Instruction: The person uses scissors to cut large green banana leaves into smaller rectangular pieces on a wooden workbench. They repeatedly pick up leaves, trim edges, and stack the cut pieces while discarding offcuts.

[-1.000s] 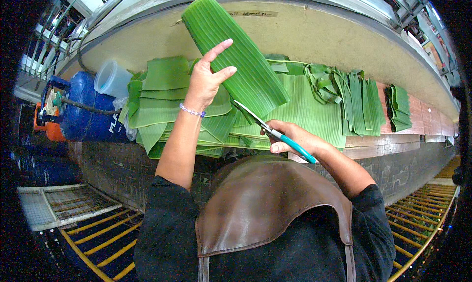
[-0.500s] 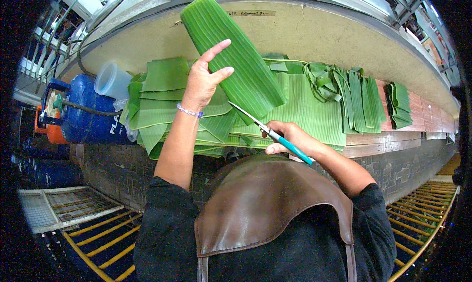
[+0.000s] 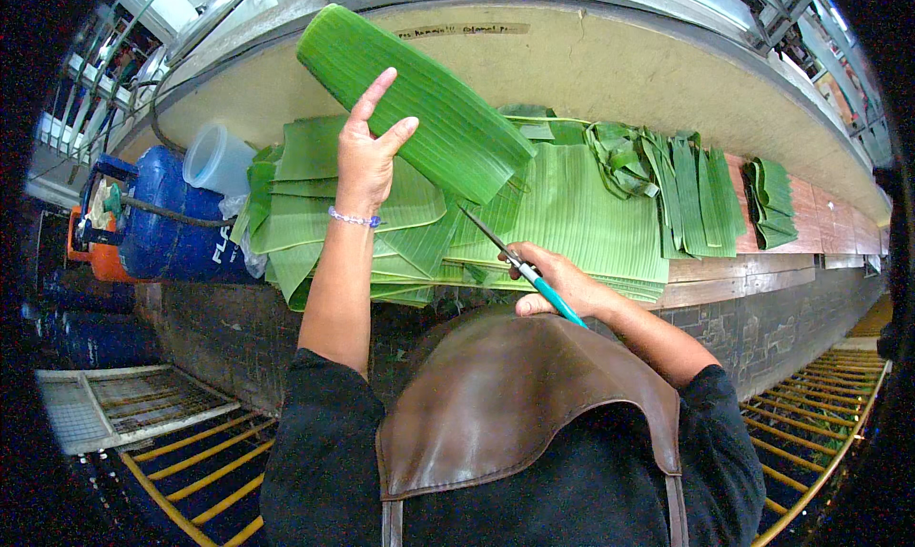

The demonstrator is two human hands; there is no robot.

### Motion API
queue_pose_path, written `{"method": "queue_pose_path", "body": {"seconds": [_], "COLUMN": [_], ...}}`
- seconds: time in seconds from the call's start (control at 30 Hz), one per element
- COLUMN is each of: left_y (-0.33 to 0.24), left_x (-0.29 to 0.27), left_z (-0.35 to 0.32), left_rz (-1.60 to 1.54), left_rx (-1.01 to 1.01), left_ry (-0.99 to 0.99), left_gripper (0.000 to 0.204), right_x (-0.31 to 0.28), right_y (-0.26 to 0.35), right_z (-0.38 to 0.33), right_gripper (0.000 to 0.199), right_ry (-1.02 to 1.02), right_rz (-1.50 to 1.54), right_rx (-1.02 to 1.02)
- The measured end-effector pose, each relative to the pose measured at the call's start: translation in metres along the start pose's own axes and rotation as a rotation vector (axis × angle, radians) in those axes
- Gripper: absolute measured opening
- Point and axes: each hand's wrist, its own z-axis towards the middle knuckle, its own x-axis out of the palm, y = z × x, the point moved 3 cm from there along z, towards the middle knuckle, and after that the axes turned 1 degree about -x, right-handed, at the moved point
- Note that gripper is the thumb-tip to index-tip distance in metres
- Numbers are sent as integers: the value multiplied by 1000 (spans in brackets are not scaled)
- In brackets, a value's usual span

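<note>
1 raised leaf (image 3: 419,109), 1 scissors (image 3: 519,266), 2 hands, 1 blue gas cylinder (image 3: 172,223), 1 plastic jug (image 3: 217,158), 1 bracelet (image 3: 353,219). Stacked leaves (image 3: 591,213): count unclear.

The banana leaf (image 3: 419,104) my left hand (image 3: 367,156) lifts is bright green, ribbed with fine parallel lines. The stacked leaves (image 3: 572,218) on the bench are the same green, some paler. My scissors (image 3: 524,275) have teal handles and dark blades. My wrist wears a pale beaded bracelet (image 3: 355,219). My apron (image 3: 515,404) is brown leather over black sleeves. At far left stands a blue gas cylinder (image 3: 167,223), an orange one (image 3: 91,256) behind it. The floor grating (image 3: 191,471) is yellow.
</note>
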Motion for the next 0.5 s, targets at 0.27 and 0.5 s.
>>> {"method": "queue_pose_path", "body": {"seconds": [0.27, 0.5], "left_y": [0, 4], "left_x": [8, 18], "left_z": [-4, -9], "left_rz": [86, 68], "left_rx": [101, 126], "left_ry": [-57, -43], "left_gripper": [65, 65], "right_x": [2, -1], "right_y": [6, 13], "right_z": [4, 10], "right_gripper": [90, 70], "right_ry": [-51, -127], "right_rz": [435, 464], "right_rx": [155, 79]}}
